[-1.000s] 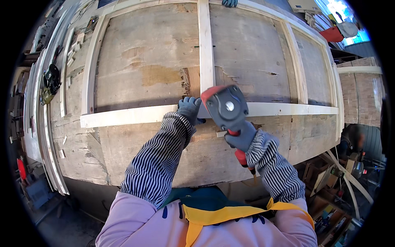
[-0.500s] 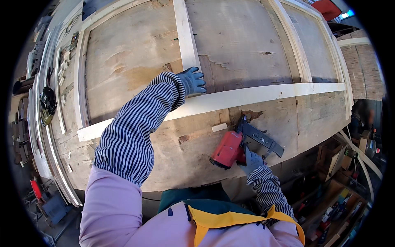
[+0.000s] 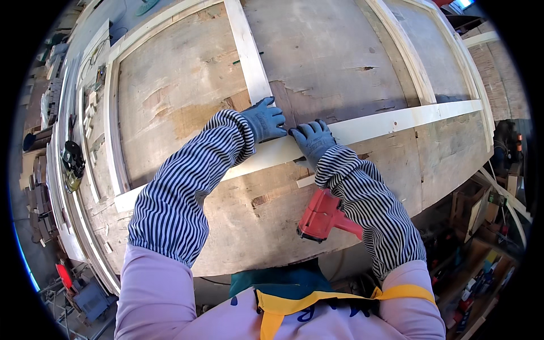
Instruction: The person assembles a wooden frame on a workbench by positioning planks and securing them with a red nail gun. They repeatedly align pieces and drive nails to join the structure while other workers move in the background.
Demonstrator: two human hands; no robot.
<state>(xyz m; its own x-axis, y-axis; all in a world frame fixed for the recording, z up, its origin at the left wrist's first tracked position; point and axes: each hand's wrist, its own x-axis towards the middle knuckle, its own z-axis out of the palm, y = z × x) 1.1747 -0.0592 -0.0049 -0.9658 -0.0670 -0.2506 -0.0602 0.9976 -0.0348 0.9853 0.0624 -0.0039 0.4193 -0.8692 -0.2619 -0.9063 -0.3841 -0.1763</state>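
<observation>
Head view: the crossbar (image 3: 247,54) is probably being aligned at the rail (image 3: 396,120) by left hand (image 3: 263,120) and right hand (image 3: 313,143); grip cannot be told. Steadying seems needed.

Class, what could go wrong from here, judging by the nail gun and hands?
The nail gun lies near the front edge of the bench, partly behind the right sleeve; a bump might knock it off. The left hand and right hand are close together on the frame, so shifting wood might pinch them.
</observation>
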